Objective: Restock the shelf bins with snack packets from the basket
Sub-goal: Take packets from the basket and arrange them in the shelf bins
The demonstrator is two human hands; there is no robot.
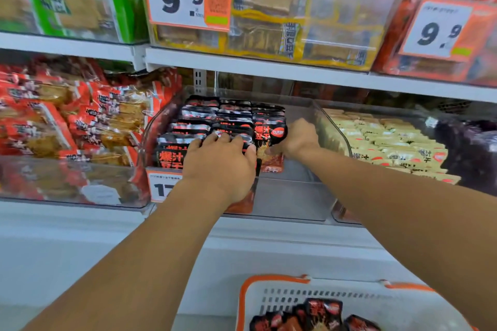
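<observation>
We have both hands in the clear middle bin [301, 115], where the black snack packets [215, 118] stand on edge in rows running front to back. Our left hand [220, 164] presses flat, fingers straight, on the front row; our right hand [298, 137] grips one upright packet [269, 137] at the right end, beside the bare part of the bin (the gap lies to its right). More packets wait in the basket [269, 301] below, nearer our right arm
</observation>
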